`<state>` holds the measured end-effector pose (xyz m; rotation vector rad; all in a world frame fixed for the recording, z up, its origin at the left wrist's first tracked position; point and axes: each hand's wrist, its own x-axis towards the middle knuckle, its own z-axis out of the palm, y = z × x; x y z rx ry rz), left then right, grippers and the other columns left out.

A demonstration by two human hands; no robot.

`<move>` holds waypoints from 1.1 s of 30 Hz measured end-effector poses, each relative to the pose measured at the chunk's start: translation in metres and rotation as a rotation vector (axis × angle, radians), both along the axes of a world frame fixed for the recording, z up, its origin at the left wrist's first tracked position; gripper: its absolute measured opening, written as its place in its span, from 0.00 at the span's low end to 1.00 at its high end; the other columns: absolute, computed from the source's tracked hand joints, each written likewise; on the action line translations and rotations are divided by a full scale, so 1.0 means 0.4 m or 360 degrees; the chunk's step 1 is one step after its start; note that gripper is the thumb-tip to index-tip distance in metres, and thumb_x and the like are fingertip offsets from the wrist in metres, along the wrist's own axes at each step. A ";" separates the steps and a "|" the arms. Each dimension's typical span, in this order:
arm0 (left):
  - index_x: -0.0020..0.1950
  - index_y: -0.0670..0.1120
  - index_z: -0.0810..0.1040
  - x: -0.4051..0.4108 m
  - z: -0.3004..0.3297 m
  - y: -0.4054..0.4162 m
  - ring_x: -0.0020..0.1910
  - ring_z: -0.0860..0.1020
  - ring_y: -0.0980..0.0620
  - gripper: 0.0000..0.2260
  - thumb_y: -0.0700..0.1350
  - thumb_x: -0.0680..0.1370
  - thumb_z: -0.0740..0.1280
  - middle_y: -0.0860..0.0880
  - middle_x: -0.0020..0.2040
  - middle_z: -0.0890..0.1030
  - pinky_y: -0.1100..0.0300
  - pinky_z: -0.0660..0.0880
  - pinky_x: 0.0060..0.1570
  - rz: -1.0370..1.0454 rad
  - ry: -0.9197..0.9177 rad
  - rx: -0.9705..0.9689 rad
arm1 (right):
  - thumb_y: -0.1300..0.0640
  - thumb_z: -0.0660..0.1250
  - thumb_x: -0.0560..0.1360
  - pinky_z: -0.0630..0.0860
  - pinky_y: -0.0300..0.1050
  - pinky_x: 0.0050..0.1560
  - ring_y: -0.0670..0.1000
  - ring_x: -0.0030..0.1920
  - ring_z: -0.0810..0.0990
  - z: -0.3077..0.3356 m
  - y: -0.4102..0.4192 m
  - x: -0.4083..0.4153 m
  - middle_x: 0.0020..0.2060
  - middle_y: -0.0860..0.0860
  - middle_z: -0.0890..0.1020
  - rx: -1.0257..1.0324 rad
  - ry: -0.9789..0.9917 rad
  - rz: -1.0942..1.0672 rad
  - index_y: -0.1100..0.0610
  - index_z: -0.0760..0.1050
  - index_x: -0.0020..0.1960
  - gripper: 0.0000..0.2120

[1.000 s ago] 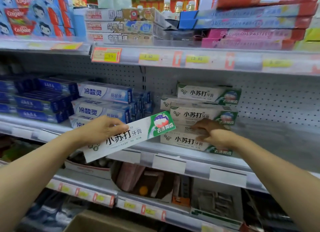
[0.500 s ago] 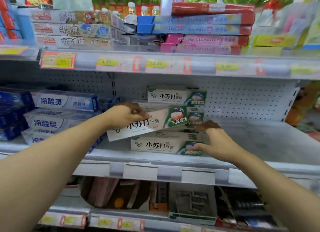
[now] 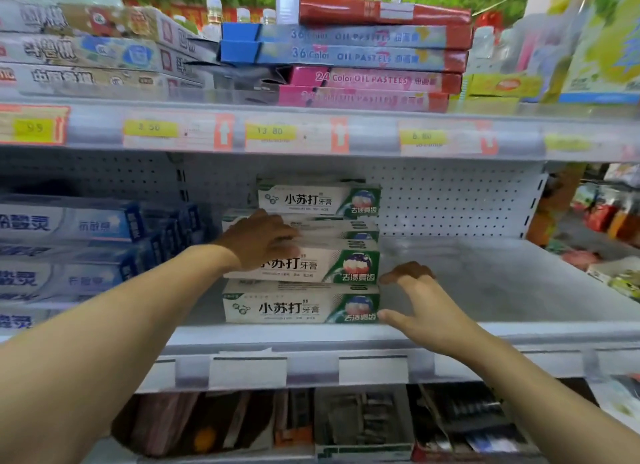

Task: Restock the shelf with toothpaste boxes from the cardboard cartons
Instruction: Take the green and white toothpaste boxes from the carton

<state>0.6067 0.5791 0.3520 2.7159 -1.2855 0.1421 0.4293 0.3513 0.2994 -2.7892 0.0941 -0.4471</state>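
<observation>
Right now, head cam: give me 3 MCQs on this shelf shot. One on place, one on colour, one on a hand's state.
1. Where is the left hand?
A. on the second box from the bottom of the front stack
B. on the price rail
C. on the oil pastels

2. What colour is the right end panel of the bottom toothpaste box?
A. red
B. green
C. yellow

3. How is the right hand?
A. gripping a box
B. fisted, empty
C. open, fingers spread by the stack's right end

Answers: 1 A, its fingers lie over that box's top edge. 2 B, the end panel is green. 3 C, it holds nothing.
</observation>
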 end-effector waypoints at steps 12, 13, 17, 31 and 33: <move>0.73 0.52 0.63 -0.065 0.006 0.026 0.66 0.66 0.48 0.26 0.52 0.76 0.66 0.49 0.69 0.63 0.53 0.69 0.62 0.0136 -0.0474 -0.0009 | 0.48 0.68 0.73 0.65 0.41 0.63 0.47 0.63 0.62 -0.005 0.100 -0.035 0.60 0.48 0.67 -0.0052 -0.0025 0.0034 0.53 0.66 0.68 0.26; 0.73 0.52 0.62 -0.082 0.013 0.043 0.67 0.65 0.47 0.26 0.52 0.76 0.67 0.49 0.70 0.62 0.52 0.69 0.63 0.0155 -0.0496 0.0016 | 0.48 0.68 0.73 0.63 0.40 0.63 0.47 0.63 0.62 -0.006 0.114 -0.043 0.60 0.48 0.67 -0.0057 -0.0011 0.0056 0.53 0.66 0.69 0.27; 0.67 0.46 0.67 -0.165 0.015 0.126 0.60 0.71 0.46 0.20 0.50 0.77 0.65 0.46 0.59 0.69 0.52 0.71 0.52 0.0257 -0.0494 0.0108 | 0.47 0.69 0.72 0.61 0.41 0.66 0.49 0.66 0.60 -0.019 0.196 -0.076 0.65 0.49 0.66 -0.0069 0.0067 0.0132 0.54 0.64 0.70 0.30; 0.72 0.50 0.63 -0.394 -0.181 0.523 0.64 0.67 0.46 0.27 0.51 0.76 0.67 0.48 0.67 0.65 0.52 0.70 0.55 0.0467 -0.0250 0.0197 | 0.48 0.69 0.72 0.63 0.46 0.67 0.53 0.67 0.60 -0.159 0.555 -0.139 0.65 0.53 0.65 -0.0071 0.0378 0.0570 0.55 0.63 0.71 0.31; 0.72 0.51 0.63 -0.425 -0.230 0.578 0.64 0.67 0.46 0.27 0.51 0.75 0.68 0.48 0.66 0.66 0.53 0.70 0.56 0.0533 -0.0187 0.0243 | 0.48 0.69 0.72 0.65 0.47 0.66 0.54 0.66 0.61 -0.196 0.595 -0.133 0.65 0.53 0.66 -0.0099 0.0428 0.0647 0.55 0.63 0.71 0.32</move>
